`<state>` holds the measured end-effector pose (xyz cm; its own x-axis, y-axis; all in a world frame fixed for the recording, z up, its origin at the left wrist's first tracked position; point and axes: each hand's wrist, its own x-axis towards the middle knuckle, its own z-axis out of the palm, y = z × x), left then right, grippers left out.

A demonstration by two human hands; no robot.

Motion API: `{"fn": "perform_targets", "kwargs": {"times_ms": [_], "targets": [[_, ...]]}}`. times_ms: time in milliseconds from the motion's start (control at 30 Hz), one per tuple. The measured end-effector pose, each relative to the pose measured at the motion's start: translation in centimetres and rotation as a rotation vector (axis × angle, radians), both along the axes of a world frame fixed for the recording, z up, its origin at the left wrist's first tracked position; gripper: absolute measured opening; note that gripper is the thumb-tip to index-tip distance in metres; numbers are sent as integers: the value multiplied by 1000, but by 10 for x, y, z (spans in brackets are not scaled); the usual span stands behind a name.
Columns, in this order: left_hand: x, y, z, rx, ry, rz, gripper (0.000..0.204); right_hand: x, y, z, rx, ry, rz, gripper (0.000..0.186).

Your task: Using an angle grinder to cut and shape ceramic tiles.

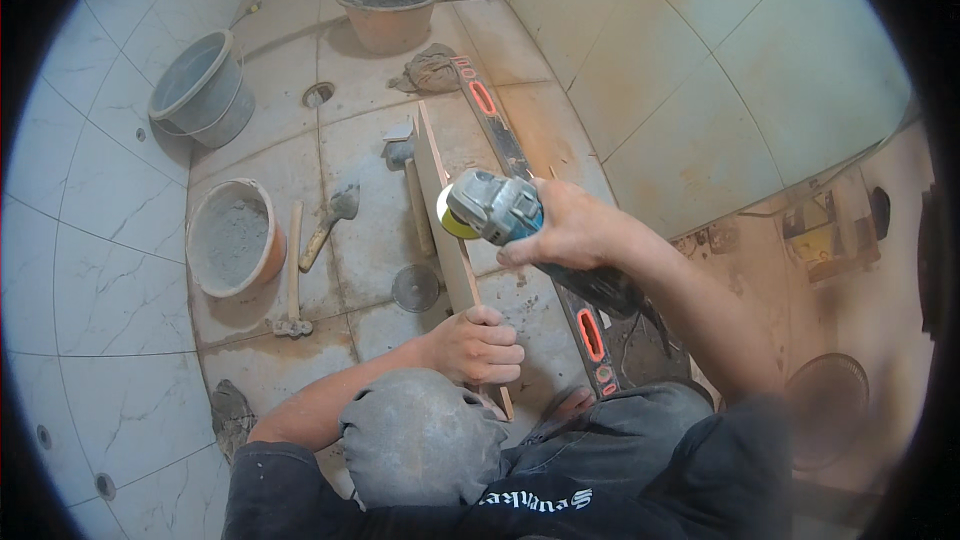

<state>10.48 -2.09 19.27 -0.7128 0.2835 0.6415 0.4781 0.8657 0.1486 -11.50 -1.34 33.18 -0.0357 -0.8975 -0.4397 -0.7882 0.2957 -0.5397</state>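
Note:
A tile stands on its long edge, its narrow rim facing up. The fingers of my left hand are wrapped round the rim at the tile's near end. My right hand grips an angle grinder with a grey head and a blue body. Its yellowish disc is at the tile's upper rim, about midway along; whether it is spinning, I cannot tell. A long spirit level with red-rimmed slots lies to the right of the tile, partly hidden under my right hand and the grinder.
Left of the tile lie a trowel, a hammer and a round metal disc. A mortar bucket, a grey bucket and an orange bucket stand farther out. A wooden handle lies beside the tile. Tiled walls border both sides.

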Motion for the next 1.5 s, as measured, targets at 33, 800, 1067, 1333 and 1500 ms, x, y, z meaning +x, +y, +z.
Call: {"fn": "perform_targets", "kwargs": {"times_ms": [33, 800, 1067, 1333, 1500], "targets": [[0, 0, 0, 1, -1, -5, 18, 0, -5, 0, 7, 38, -27, 67], [1, 1, -4, 78, -28, -43, 60, -20, -126, -22, -87, -6, -178, 58], [1, -1, 0, 80, -18, -39, 66, -15, -66, -17, -58, 9, -48, 57], [4, 2, 1, 77, -1, -22, 63, 2, -2, 1, -13, -14, -4, 71], [6, 13, 3, 115, 12, -36, 44, -2, 22, -9, -9, 4, 3, 72]]}}
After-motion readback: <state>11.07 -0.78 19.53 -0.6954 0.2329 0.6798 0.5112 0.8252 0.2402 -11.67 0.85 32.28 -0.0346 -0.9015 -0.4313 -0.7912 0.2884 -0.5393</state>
